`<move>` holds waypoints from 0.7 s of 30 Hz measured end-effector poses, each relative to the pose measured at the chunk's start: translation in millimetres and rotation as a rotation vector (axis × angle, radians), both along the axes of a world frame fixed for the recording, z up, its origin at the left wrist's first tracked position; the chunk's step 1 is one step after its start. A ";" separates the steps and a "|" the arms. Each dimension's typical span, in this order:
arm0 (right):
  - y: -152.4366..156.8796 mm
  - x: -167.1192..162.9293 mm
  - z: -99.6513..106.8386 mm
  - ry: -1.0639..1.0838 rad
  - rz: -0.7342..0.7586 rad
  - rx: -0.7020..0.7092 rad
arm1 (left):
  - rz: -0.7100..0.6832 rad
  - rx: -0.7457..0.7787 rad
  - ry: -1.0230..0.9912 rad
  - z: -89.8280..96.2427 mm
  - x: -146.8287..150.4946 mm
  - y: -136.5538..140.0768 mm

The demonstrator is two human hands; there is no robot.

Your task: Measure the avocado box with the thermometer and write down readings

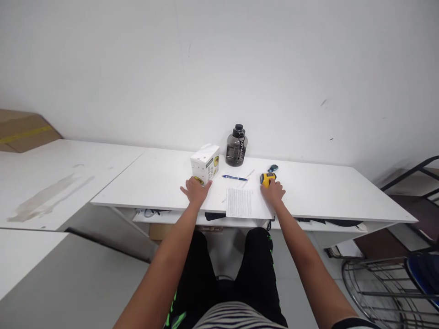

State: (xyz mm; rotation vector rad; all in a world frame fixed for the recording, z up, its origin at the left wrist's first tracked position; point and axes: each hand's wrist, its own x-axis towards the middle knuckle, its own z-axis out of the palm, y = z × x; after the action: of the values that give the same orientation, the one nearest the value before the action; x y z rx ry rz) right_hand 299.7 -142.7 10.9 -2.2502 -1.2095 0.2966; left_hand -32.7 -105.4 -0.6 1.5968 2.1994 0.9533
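Note:
My left hand (196, 191) is at the near lower corner of a white carton (205, 162) printed with avocado pictures. Its thumb and fingers spread around that corner, and the carton stands upright on the table. In my right hand (273, 193) is a yellow-and-black handheld tool (267, 178), low over the tabletop; its exact kind is unclear. A printed sheet of paper (239, 203) lies between my hands at the table's front edge, partly under my right hand. Behind the sheet is a blue pen (235, 177). A small dark object (273, 168) lies just beyond the yellow tool.
A dark see-through water jug (236, 147) stands near the wall on the white table (329, 189). Below the tabletop runs a shelf (178, 218) with assorted items. A cardboard box (25, 130) sits at far left; metal-framed chairs (384, 288) stand at right.

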 end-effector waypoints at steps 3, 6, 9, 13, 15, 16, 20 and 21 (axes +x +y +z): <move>2.3 4.3 0.7 0.084 0.000 -0.073 | 0.006 0.006 -0.068 1.4 -2.6 -0.8; 9.1 14.9 7.6 0.225 0.022 -0.040 | 0.012 0.040 -0.181 3.0 -5.9 -2.5; 7.7 22.4 19.7 0.325 0.061 0.031 | 0.074 0.099 -0.339 4.3 -9.7 -5.0; -27.8 10.5 37.5 0.469 0.154 0.198 | 0.131 0.201 -0.715 5.0 -17.7 -9.6; -61.8 -4.7 43.3 0.647 0.288 0.387 | 0.073 0.258 -0.857 4.8 -23.0 -13.5; -81.5 -13.6 44.9 0.755 0.397 0.461 | 0.034 0.269 -0.894 4.6 -25.5 -16.3; -157.2 -49.4 44.0 0.913 0.633 0.397 | -0.150 0.260 -1.007 1.8 -30.4 -38.8; -171.3 -56.7 43.6 0.928 0.675 0.370 | -0.192 0.267 -1.049 1.0 -29.9 -48.4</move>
State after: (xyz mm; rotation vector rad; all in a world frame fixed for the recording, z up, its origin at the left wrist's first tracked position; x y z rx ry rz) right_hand 243.0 -314.0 54.5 -1.0728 -1.2716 1.1130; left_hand -62.6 -153.8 0.4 0.9667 1.2092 1.5784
